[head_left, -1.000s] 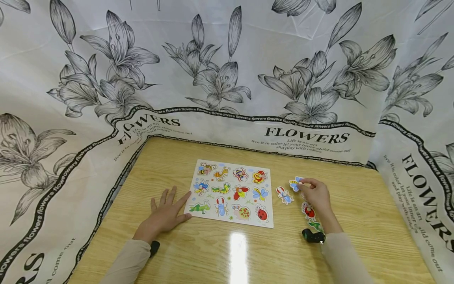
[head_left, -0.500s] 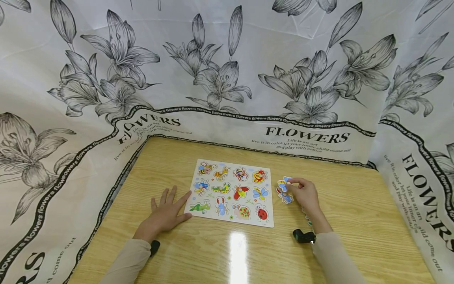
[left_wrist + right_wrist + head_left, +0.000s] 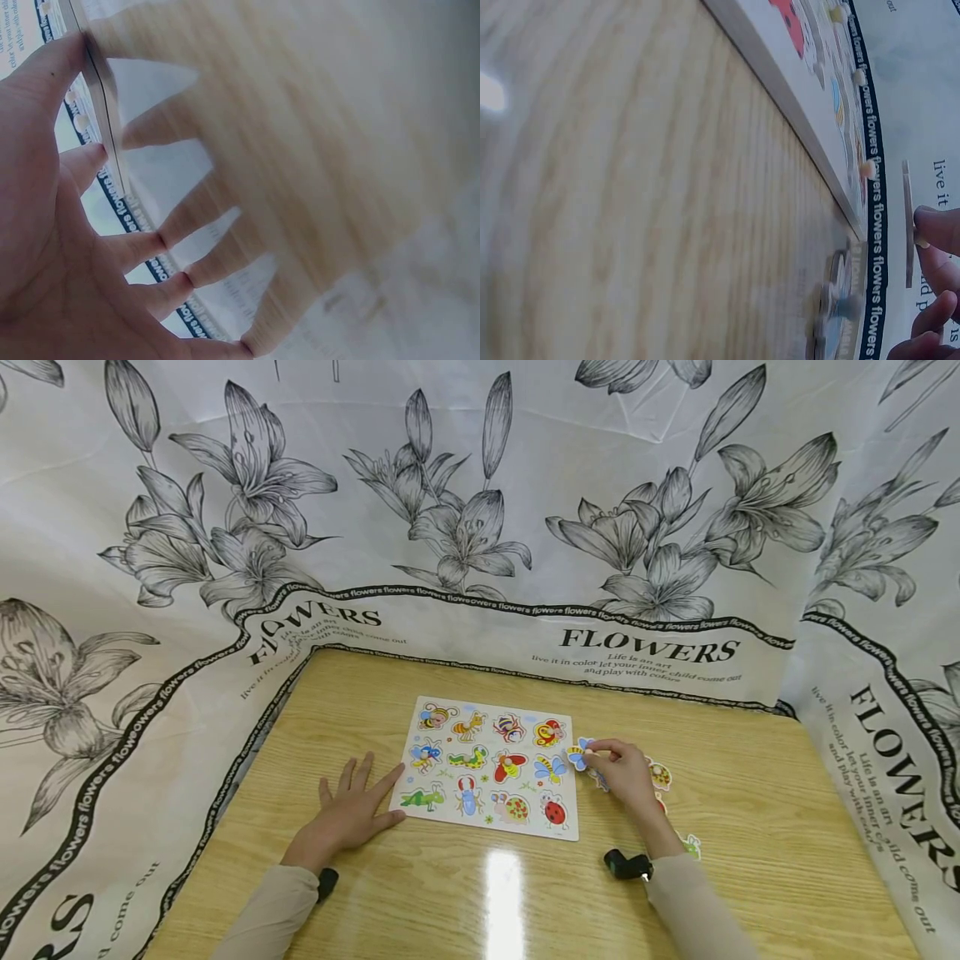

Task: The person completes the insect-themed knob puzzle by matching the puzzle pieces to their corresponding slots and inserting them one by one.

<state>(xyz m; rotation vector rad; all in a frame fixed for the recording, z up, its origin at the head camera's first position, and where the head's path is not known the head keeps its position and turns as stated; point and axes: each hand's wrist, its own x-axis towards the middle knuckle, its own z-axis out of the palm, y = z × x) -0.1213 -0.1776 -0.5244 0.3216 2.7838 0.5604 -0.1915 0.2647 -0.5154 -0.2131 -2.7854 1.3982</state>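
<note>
A white puzzle board (image 3: 572, 827) printed with insects lies on the table; several of its pictures carry knobs. My left hand (image 3: 351, 814) rests on the table with fingers spread, thumb and index finger touching the board's left edge (image 3: 103, 90). With thumb and fingertips, my right hand (image 3: 628, 777) pinches a blue-winged bee puzzle piece (image 3: 578, 753) by its knob. That piece hangs at the board's right edge, seen edge-on in the right wrist view. Beneath the right hand, a stag beetle puzzle piece (image 3: 831, 322) lies on the table, mostly hidden from the head view.
Right of the right hand lie a snail piece (image 3: 661, 775) and a green insect piece (image 3: 692, 845); a red one (image 3: 661, 804) is mostly covered by the wrist. Flower-printed cloth (image 3: 465, 635) encloses the wooden table (image 3: 420, 910) at the back and sides.
My right hand has carried the bee piece leftward, over the stag beetle piece, to the board's right edge. The snail piece has come into view. The left hand has stayed still.
</note>
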